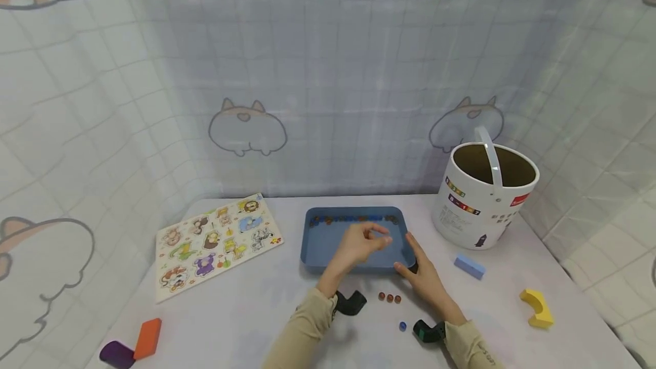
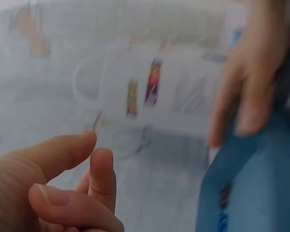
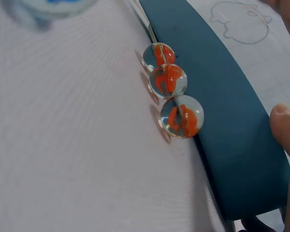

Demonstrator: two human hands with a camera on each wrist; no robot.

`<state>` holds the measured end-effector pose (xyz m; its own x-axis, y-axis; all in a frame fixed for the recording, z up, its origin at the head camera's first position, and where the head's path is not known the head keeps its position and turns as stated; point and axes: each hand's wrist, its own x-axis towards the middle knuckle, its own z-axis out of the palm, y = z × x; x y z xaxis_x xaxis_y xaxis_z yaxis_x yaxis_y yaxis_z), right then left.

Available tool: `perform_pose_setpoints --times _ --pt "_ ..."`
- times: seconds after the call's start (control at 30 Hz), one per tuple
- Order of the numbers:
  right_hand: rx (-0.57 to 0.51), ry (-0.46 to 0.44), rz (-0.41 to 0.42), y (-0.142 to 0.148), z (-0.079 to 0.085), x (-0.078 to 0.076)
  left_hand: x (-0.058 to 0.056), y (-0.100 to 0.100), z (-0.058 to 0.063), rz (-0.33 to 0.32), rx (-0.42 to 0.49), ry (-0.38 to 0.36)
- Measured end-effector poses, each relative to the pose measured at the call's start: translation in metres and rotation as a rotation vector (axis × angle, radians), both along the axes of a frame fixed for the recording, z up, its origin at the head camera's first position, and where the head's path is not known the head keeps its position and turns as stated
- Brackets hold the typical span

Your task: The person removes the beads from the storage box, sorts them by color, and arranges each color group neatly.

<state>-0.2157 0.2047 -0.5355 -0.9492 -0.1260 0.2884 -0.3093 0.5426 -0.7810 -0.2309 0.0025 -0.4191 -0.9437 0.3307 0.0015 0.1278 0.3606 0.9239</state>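
A blue rectangular tray (image 1: 353, 269) lies on the table, with a row of blue and orange-brown marbles (image 1: 353, 219) along its far wall. My left hand (image 1: 361, 242) is over the tray, its fingers loosely bent. In the left wrist view, thumb and fingers of this left hand (image 2: 72, 188) come close together with nothing visible between them. At the tray's near right corner my right hand (image 1: 426, 281) holds the rim, thumb at the front wall and fingers along the right side. Three clear marbles with orange swirls (image 3: 182, 117) sit in a line before the tray. One blue marble (image 1: 402, 326) lies nearer me.
A white bucket (image 1: 461, 215) with a raised handle stands at the back right. Nearby are a blue block (image 1: 469, 266) and a yellow arch block (image 1: 537, 308). To the left lie an animal puzzle board (image 1: 217, 244), an orange block (image 1: 148, 338) and a purple cylinder (image 1: 117, 354).
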Motion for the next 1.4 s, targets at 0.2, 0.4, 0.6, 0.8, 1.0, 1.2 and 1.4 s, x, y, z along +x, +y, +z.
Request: perform_pose_setpoints --times 0.2,0.4,0.6,0.8,1.0,1.2,1.4 --pt "-0.026 -0.016 0.001 -0.002 -0.002 0.001 -0.058 0.009 -0.001 0.057 0.045 -0.05" --pt "-0.033 -0.004 0.006 -0.006 -0.003 0.001 -0.093 0.026 -0.03 0.137 0.056 -0.207" --pt "-0.044 -0.021 0.001 -0.008 -0.006 0.003 -0.108 0.038 -0.056 0.202 0.058 -0.346" --pt "-0.048 -0.017 0.005 -0.009 -0.005 0.002 -0.117 0.05 -0.065 0.249 -0.001 -0.398" --pt "-0.059 -0.016 0.01 -0.016 -0.004 0.002 -0.119 0.058 -0.066 0.305 -0.06 -0.372" --pt "-0.046 0.008 0.01 -0.013 -0.002 0.001 -0.122 0.069 -0.07 0.319 -0.088 -0.343" --pt "-0.04 -0.001 -0.007 -0.005 0.001 0.0 -0.122 0.079 -0.071 0.284 -0.149 -0.322"
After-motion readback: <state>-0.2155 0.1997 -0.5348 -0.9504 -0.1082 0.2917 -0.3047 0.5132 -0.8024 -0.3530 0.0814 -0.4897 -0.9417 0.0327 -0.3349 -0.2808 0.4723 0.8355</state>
